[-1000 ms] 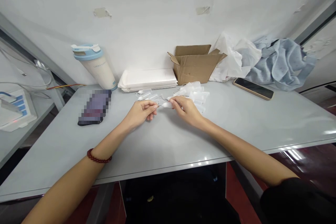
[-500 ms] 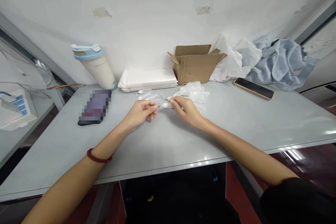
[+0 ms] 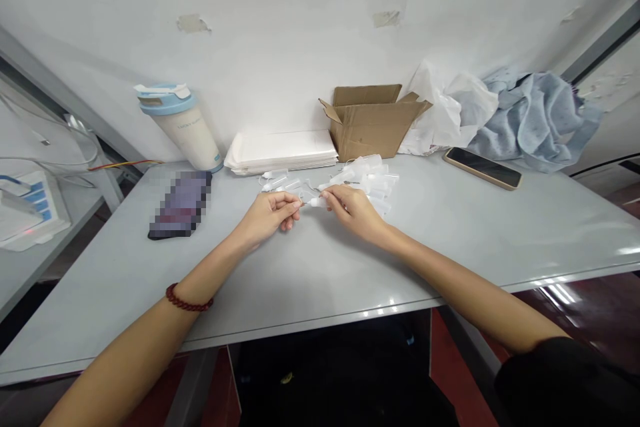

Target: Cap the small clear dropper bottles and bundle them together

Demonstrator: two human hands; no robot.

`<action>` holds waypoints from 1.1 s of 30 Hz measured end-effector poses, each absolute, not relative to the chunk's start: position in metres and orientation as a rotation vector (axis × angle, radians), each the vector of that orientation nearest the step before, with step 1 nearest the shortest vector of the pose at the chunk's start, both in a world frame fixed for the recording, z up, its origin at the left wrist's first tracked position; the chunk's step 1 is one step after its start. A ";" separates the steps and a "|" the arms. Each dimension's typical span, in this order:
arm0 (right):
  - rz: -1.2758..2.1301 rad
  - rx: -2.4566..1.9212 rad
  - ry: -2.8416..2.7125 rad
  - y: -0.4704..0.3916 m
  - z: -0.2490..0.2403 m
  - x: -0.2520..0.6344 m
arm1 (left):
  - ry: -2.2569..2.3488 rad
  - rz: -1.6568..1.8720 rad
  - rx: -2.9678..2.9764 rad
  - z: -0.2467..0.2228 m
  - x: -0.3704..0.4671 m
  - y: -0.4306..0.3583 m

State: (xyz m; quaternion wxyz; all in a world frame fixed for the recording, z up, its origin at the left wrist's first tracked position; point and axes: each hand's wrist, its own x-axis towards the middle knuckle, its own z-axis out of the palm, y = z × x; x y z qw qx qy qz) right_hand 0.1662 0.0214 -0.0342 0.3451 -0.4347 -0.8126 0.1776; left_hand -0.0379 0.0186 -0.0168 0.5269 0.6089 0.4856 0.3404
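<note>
My right hand (image 3: 355,212) is closed around a small translucent white needle-tip bottle (image 3: 316,202), its white nozzle end pointing left. A thin dark needle or wire runs from that nozzle to my left hand (image 3: 270,217). The left thumb and forefinger are pinched together at its end; whatever tiny piece they grip is too small to make out. Just behind and right of my right hand lies a pile of similar bottles (image 3: 377,180). Several more small bottles (image 3: 277,181) lie beyond my left hand, with thin wires near their tips.
Along the wall stand a blue-lidded tumbler (image 3: 185,133), a white stack of flat packets (image 3: 285,149), an open cardboard box (image 3: 373,130) and a crumpled white bag (image 3: 445,107). A phone (image 3: 483,168) lies before a blue cloth (image 3: 540,120). A blurred-out dark item (image 3: 181,205) is at left.
Almost nothing differs. Both hands stay in the same place with the bottle between them; the right fingers have shifted very slightly.
</note>
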 end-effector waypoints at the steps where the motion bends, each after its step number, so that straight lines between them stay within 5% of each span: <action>1: 0.450 -1.120 -2.118 0.022 -0.035 0.166 | 1.163 0.812 1.465 -0.017 -0.038 0.019; 33: 0.449 -1.098 -2.198 0.010 -0.049 0.161 | 1.236 0.747 1.559 -0.022 -0.028 0.007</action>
